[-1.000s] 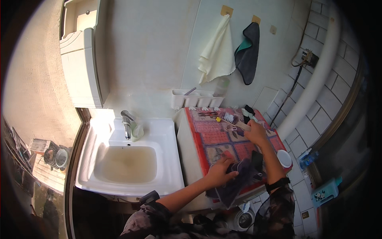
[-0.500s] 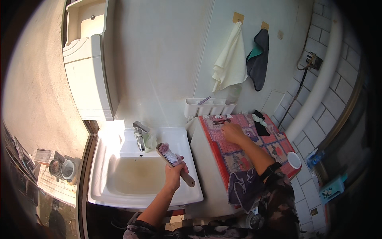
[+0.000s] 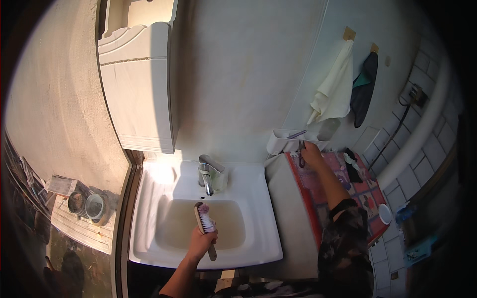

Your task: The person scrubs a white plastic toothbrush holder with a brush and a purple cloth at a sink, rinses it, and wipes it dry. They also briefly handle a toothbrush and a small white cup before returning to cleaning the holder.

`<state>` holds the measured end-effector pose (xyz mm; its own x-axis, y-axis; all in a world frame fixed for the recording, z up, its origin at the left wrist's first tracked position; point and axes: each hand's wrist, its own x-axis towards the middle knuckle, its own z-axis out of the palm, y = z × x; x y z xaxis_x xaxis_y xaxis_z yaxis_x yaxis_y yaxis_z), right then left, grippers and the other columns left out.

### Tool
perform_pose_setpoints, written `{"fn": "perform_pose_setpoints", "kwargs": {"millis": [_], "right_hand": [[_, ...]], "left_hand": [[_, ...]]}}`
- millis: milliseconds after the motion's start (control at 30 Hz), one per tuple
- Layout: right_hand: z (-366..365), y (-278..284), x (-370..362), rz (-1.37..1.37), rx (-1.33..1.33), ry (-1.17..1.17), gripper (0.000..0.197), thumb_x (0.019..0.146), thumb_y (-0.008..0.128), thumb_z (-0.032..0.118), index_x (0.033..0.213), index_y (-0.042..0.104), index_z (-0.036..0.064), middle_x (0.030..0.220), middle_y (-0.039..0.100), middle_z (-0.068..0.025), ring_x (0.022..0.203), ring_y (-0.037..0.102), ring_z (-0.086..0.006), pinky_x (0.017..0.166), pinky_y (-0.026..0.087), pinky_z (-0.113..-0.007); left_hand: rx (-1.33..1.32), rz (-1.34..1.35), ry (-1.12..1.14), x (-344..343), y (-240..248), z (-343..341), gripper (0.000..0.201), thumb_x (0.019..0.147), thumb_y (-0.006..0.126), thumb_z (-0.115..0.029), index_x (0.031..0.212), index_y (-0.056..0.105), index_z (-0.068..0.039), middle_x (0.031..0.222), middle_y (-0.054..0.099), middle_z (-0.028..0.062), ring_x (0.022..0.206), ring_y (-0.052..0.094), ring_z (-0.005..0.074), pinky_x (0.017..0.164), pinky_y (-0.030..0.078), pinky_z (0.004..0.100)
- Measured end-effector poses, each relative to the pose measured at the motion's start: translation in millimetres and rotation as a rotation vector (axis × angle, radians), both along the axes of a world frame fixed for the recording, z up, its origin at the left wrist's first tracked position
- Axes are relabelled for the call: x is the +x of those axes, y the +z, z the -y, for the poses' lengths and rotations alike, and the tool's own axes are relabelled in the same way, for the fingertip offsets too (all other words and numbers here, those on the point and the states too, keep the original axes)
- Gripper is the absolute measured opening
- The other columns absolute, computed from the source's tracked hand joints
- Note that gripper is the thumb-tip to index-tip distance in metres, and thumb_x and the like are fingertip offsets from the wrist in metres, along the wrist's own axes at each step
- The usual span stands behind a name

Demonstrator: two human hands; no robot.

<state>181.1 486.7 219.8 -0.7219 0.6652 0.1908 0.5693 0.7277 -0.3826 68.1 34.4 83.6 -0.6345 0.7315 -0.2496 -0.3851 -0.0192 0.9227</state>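
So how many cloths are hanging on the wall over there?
2: a cream cloth on the left hook, and a dark grey cloth with a green patch just right of it. No others show there.

Dark top (image 3: 268, 288) with pale blotches — mottled right sleeve (image 3: 345, 253), blackish cuff (image 3: 344, 204) — hands (image 3: 201, 242) bare.
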Motion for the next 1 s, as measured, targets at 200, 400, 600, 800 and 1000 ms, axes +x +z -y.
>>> {"fn": "perform_pose_setpoints", "kwargs": {"millis": [200,400,600,800,1000], "right_hand": [[123.8,41.4,-35.6,-0.388,-0.812,0.304,0.011,0.085,0.053,0.006,0.093,0.058,0.0015,0.079,0.065,-0.008,0.065,0.064,-0.0154,0.049,0.051,-0.024],[232.3,9.8,-72.1,-0.3,-0.979,0.406,0.016,0.085,0.055,0.009,0.096,0.06,-0.0014,0.077,0.064,-0.0079,0.061,0.062,-0.0136,0.051,0.053,-0.024],[317.0,-54.0,-94.6,-0.4,-1.185,0.376,0.02,0.085,0.055,0.01,0.101,0.06,-0.0014,0.073,0.061,-0.0048,0.058,0.058,-0.0098,0.052,0.051,-0.021],[349.0,-84.2,-105.1,-0.444,-1.116,0.345,0.017,0.085,0.061,0.017,0.088,0.064,0.0006,0.063,0.057,-0.0009,0.052,0.051,-0.0077,0.045,0.04,-0.021],[325.2,-74.2,-103.2,-0.557,-1.171,0.305,0.024,0.088,0.059,0.022,0.076,0.062,0.0025,0.06,0.055,-0.0019,0.046,0.046,-0.0078,0.041,0.035,-0.02]], "left_hand": [[0.138,0.031,-0.051,-6.1,13.6,-18.0,0.023,0.077,0.06,-0.001,0.1,0.056,0.0,0.076,0.06,0.0051,0.063,0.057,0.0136,0.057,0.047,0.0271],[0.325,0.106,-0.006,-21.1,31.5,-4.3,0.025,0.079,0.066,-0.008,0.102,0.058,-0.001,0.088,0.064,0.0061,0.07,0.058,0.0114,0.059,0.048,0.0266],[0.246,0.041,0.089,-32.2,11.8,25.8,0.016,0.08,0.066,-0.008,0.093,0.059,-0.001,0.079,0.062,0.0054,0.064,0.057,0.0129,0.056,0.046,0.0262],[0.144,-0.052,0.178,-26.9,-3.5,53.3,0.009,0.079,0.067,-0.008,0.08,0.059,-0.004,0.067,0.059,0.0028,0.055,0.053,0.0119,0.051,0.042,0.0252],[0.065,-0.115,0.212,-16.6,4.2,67.6,0.007,0.079,0.065,-0.005,0.078,0.059,-0.004,0.066,0.058,0.0027,0.056,0.055,0.0122,0.051,0.043,0.026]]}}
